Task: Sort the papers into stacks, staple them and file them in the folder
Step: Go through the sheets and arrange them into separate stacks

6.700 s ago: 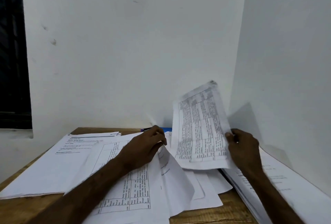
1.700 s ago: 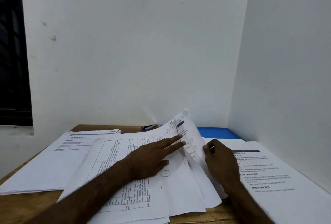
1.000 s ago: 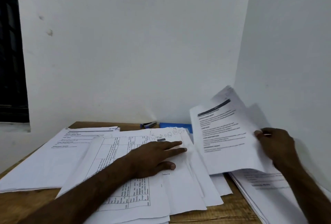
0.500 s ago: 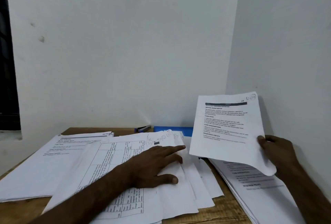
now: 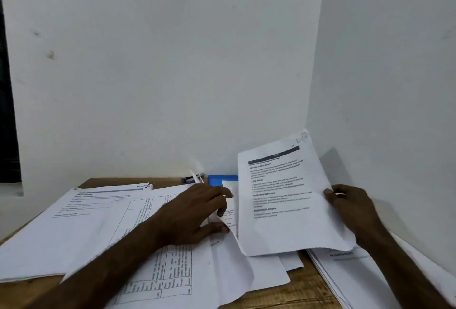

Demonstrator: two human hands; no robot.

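The right hand [image 5: 350,207] is pinching a printed sheet [image 5: 283,200] by its right edge, holding it tilted above the wooden table [image 5: 303,291] (its text is too blurred to read). The left hand [image 5: 195,212] is resting on the middle pile [image 5: 172,271], fingers curling round a lifted page [image 5: 234,266]. A left stack [image 5: 61,229] and a right stack [image 5: 357,276] are flanking it, and a blue folder [image 5: 218,180] is lying far back by the wall.
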